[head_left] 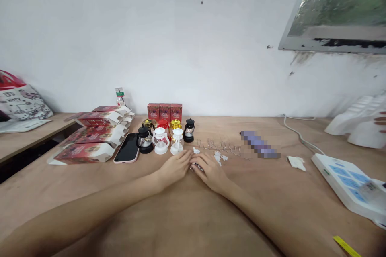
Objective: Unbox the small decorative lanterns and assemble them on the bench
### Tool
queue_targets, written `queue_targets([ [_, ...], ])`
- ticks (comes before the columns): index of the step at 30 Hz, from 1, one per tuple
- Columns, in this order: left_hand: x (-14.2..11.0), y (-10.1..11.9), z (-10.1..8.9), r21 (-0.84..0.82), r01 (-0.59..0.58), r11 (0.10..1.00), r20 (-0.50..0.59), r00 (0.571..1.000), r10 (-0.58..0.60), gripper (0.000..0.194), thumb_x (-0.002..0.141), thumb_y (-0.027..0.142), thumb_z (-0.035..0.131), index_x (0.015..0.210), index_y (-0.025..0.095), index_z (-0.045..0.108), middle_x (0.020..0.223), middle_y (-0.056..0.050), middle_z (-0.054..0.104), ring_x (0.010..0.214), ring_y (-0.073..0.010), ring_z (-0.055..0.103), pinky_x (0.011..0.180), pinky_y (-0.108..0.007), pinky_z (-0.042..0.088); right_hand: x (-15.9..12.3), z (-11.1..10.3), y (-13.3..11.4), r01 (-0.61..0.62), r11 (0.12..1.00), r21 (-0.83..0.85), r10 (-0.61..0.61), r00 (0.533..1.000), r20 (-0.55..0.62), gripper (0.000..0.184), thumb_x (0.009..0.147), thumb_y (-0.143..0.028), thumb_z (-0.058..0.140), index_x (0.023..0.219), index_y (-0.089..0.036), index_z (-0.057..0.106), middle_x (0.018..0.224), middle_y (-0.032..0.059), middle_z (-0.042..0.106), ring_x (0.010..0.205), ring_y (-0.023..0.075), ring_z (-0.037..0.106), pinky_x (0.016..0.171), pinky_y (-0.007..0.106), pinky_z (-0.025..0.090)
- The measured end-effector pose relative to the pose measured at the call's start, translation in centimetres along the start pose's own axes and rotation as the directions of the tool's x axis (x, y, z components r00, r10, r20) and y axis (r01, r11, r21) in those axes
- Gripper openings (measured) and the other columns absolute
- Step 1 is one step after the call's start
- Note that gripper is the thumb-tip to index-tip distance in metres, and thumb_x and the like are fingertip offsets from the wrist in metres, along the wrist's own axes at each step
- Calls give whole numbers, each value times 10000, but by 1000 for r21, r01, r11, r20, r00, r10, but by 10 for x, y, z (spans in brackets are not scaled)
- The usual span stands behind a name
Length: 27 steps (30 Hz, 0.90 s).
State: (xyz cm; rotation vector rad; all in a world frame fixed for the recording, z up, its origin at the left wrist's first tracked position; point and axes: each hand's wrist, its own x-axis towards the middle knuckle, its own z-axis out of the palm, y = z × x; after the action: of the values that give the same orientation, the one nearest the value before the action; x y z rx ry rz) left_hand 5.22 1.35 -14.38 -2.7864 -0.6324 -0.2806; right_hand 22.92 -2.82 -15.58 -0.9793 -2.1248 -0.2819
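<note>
My left hand point(175, 168) and my right hand point(212, 172) meet at the middle of the table, fingertips touching. Both have bent, closed fingers around a small dark-and-white thing point(197, 166), mostly covered and too small to name. Just beyond the fingers lie small white pieces point(217, 156) and several thin wire hooks point(223, 145). Close behind my left hand stand small lanterns: a white one point(177, 142), another white one point(161, 141), a black one point(145, 140), and red and gold ones behind. Apart to the right is one more black lantern point(189, 130).
Flattened red boxes point(87, 152) pile up at left beside a phone point(126, 148). Three upright red boxes point(165, 111) stand near the wall. On the right are a pixelated purple item point(261, 144), a crumpled white scrap point(296, 163), a white power strip point(346, 180) and its cord point(301, 137).
</note>
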Motion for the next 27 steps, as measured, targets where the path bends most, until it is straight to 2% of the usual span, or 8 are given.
queue_targets([
  [3, -15, 5, -1, -64, 80, 995, -38, 996, -83, 416, 834, 39, 378, 1215, 119, 524, 1280, -126, 553, 1222, -206, 488, 1021, -369, 412, 14, -7, 7, 12, 998, -57, -24, 974, -226, 155, 895, -174, 406, 962, -204, 542, 966, 94, 625, 908, 213, 580, 790, 369, 456],
  [6, -25, 3, -7, -190, 142, 971, -41, 987, -153, 377, 875, 105, 365, 1226, 140, 496, 1279, -102, 556, 1184, -180, 518, 987, -339, 441, 53, -18, 24, -14, 988, -151, -35, 947, -318, 154, 882, -163, 395, 948, -180, 533, 946, 112, 628, 892, 229, 565, 795, 382, 439],
  [9, -27, 0, -13, -301, 144, 943, -44, 985, -165, 368, 868, 148, 386, 1221, 160, 490, 1279, -94, 551, 1191, -185, 505, 994, -365, 433, 114, -24, 45, -104, 965, -240, 82, 991, -102, 189, 870, -157, 380, 983, -151, 532, 1029, 133, 621, 978, 257, 529, 860, 409, 400],
  [11, -26, 1, -16, -332, 188, 924, -21, 978, -207, 376, 851, 161, 406, 1218, 155, 487, 1286, -110, 538, 1193, -209, 499, 993, -404, 429, 154, -21, 58, -162, 935, -315, 209, 970, 121, 255, 860, -139, 371, 1077, -138, 505, 1135, 136, 595, 1063, 274, 488, 898, 426, 371],
  [15, -25, 3, -16, -359, 281, 890, 50, 958, -283, 391, 846, 195, 418, 1227, 126, 475, 1312, -144, 500, 1217, -247, 465, 1010, -450, 397, 209, 0, 77, -188, 919, -345, 281, 929, 242, 404, 802, -97, 415, 1205, -115, 450, 1200, 148, 578, 1133, 292, 460, 896, 432, 375],
  [19, -26, 3, -17, -403, 310, 861, 74, 949, -307, 381, 824, 176, 438, 1198, 121, 482, 1301, -142, 498, 1222, -242, 448, 1031, -412, 374, 231, 25, 87, -239, 898, -368, 364, 875, 319, 514, 748, -149, 521, 1252, -124, 428, 1237, 159, 554, 1166, 297, 454, 915, 438, 373],
  [22, -20, 7, -38, -475, 236, 848, 28, 967, -254, 330, 817, 132, 409, 1126, 171, 521, 1203, -94, 566, 1140, -211, 508, 994, -373, 402, 236, 34, 89, -283, 872, -399, 423, 845, 326, 504, 727, -245, 591, 1198, -110, 476, 1259, 181, 522, 1198, 325, 421, 961, 475, 329],
  [27, -19, 47, -116, -616, -136, 776, -81, 991, 109, 336, 869, 228, 400, 1192, 225, 494, 1154, -54, 603, 1105, -189, 538, 972, -331, 414, 232, 34, 93, -352, 838, -418, 493, 817, 300, 634, 701, -397, 635, 1198, -48, 455, 1268, 228, 488, 1191, 345, 428, 950, 432, 351],
])
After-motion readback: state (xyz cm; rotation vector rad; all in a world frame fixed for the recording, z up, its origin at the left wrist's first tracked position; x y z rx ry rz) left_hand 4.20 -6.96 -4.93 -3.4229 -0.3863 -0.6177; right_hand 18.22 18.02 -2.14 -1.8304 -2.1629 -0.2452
